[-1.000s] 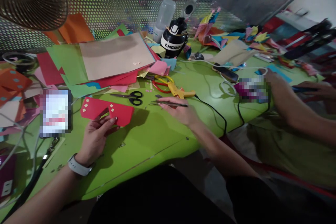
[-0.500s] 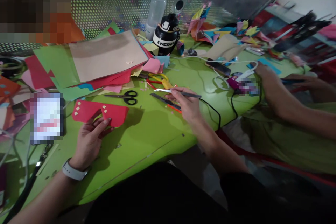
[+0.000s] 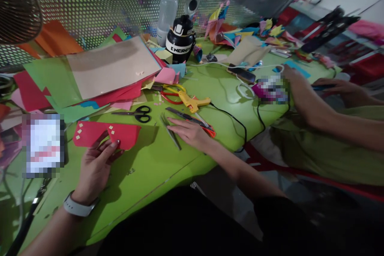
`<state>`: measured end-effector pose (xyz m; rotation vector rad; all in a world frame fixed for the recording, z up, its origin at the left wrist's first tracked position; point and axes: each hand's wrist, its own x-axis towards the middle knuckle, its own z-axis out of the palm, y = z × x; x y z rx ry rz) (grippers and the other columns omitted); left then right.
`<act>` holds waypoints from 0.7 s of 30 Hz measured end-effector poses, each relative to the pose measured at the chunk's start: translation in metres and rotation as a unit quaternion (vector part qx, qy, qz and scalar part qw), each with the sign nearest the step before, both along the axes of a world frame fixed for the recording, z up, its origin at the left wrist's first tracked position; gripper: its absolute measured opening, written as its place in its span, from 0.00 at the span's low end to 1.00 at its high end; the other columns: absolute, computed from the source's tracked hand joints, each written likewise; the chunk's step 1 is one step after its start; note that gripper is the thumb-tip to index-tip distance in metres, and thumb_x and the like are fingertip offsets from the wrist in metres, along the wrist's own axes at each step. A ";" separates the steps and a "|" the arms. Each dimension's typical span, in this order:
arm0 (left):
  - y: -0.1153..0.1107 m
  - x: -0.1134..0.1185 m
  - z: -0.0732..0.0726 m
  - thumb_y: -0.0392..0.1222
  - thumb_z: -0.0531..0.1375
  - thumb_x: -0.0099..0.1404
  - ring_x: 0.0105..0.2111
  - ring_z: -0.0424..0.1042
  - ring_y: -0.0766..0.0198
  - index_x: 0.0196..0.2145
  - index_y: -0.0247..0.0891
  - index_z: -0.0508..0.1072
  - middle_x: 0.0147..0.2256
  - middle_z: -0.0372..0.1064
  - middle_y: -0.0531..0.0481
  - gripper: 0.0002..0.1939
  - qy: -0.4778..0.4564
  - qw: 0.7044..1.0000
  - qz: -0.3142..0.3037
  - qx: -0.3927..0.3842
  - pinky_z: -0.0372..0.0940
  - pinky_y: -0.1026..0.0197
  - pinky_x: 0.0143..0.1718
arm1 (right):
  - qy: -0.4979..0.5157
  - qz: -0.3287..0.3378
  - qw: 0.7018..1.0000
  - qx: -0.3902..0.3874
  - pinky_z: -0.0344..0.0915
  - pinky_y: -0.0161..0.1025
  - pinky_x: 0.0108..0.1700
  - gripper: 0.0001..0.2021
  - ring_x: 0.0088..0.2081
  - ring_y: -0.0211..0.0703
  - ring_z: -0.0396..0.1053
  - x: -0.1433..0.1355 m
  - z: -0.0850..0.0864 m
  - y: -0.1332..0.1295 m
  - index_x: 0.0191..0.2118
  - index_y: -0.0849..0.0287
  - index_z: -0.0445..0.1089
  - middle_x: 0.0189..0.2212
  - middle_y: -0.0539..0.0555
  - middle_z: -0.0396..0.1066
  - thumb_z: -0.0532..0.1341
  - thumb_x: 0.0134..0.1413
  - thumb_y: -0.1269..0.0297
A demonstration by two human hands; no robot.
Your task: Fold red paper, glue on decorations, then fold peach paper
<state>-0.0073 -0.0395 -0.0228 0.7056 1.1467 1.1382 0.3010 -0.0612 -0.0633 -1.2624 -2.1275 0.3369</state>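
Note:
My left hand (image 3: pixel 99 164) pinches the lower edge of a red paper cut-out (image 3: pixel 124 130), held just above the table. Several small pale squares dot the paper, and a notch is cut into its bottom edge. My right hand (image 3: pixel 190 133) is low over the table with fingers stretched out, its fingertips beside a pair of tweezers (image 3: pixel 174 139) lying on the green surface. Just beyond that hand lie a utility knife (image 3: pixel 183 115) and a yellow glue gun (image 3: pixel 193 102). Black-handled scissors (image 3: pixel 142 114) rest behind the red paper.
Stacked coloured paper (image 3: pixel 114 66) covers the back left, near a phone (image 3: pixel 45 144) with a lit screen. A black bottle (image 3: pixel 180 42) stands at the mesh panel (image 3: pixel 120 8). On the right, a co-worker's arm (image 3: pixel 318 108) reaches over the table by white cables.
My right hand has let go of the tweezers, which now lie on the table, and its fingers have straightened. My left hand still holds the red paper. The view has shifted slightly right.

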 end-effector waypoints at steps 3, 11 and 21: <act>0.000 0.000 0.001 0.38 0.73 0.50 0.32 0.78 0.62 0.42 0.50 0.79 0.33 0.78 0.56 0.20 -0.001 1.000 -0.001 -0.001 0.76 0.63 0.32 | -0.013 -0.015 1.000 0.010 0.73 0.49 0.55 0.19 0.53 0.46 0.74 0.005 0.001 -0.003 0.52 0.50 0.75 0.56 0.53 0.73 0.53 0.63 0.73; 0.002 0.000 0.001 0.37 0.74 0.49 0.31 0.77 0.68 0.42 0.48 0.79 0.31 0.77 0.58 0.21 -0.024 1.000 -0.006 -0.004 0.75 0.69 0.33 | -0.051 -0.248 0.962 0.107 0.71 0.52 0.53 0.15 0.47 0.51 0.75 0.049 0.022 -0.009 0.49 0.55 0.76 0.45 0.58 0.78 0.56 0.61 0.69; -0.002 0.003 -0.002 0.38 0.75 0.46 0.32 0.78 0.66 0.44 0.42 0.77 0.33 0.78 0.55 0.26 -0.024 1.000 -0.006 0.011 0.74 0.67 0.32 | -0.249 -0.153 0.956 0.012 0.68 0.54 0.55 0.24 0.52 0.56 0.68 0.103 0.006 0.038 0.58 0.60 0.67 0.52 0.63 0.71 0.52 0.56 0.75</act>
